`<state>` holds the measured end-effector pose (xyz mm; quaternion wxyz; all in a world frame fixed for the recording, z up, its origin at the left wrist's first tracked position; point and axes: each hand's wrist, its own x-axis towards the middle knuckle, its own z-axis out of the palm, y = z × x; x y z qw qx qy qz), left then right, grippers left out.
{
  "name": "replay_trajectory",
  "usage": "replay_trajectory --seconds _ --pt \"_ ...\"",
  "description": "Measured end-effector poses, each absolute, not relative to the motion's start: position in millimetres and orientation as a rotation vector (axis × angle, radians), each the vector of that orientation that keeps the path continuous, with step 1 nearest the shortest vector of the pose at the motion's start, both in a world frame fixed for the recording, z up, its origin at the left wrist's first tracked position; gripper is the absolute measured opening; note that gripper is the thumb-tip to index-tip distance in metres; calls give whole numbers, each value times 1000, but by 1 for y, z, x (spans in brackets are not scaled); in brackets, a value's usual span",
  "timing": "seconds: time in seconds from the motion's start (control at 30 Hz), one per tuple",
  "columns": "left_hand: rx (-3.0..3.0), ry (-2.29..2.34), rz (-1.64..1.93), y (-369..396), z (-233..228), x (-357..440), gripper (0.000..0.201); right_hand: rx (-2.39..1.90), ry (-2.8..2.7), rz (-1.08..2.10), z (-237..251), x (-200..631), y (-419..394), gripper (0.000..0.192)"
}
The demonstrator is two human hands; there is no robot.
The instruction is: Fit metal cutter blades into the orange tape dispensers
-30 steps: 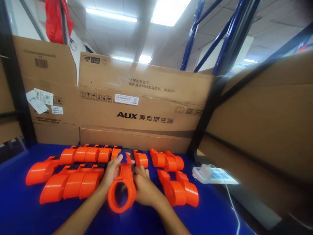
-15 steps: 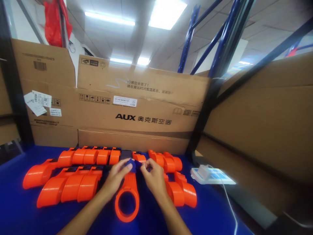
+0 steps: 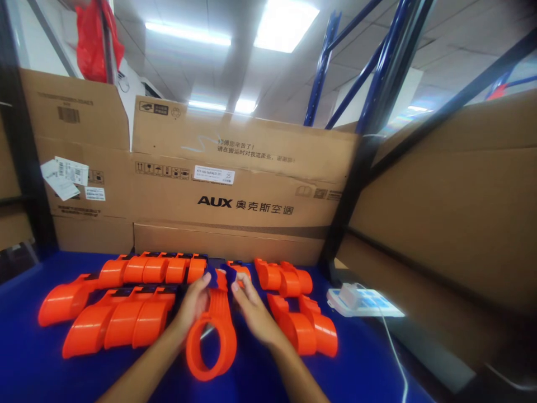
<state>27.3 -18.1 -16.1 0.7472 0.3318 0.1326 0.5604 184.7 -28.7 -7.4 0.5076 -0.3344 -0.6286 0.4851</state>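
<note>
So the biggest thing here is the cardboard wall across the back, printed AUX, with another big cardboard panel along the right side. Next down is the blue tabletop, then a dark post at its back right corner.

Two bunches of orange parts sit on the blue: the left bunch in two rows, the right bunch a bit smaller, partly behind an arm.

Between them, front and center, is the orange ring part, ring end toward the wearer. Can't tell if the ring touches the table. Off to the right there's a white power strip with a cord.

Hands are apart, one on either side of that middle part. Left hand is clamped on its far end, thumb on a blue scrap. Right hand pinches a second blue flap, right beside the first.
</note>
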Motion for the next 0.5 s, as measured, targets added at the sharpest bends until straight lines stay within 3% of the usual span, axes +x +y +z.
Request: replay_trajectory --seconds 0.5 --pt "859 509 1483 -15 -25 27 35 -819 -1505 704 1 202 -19 29"
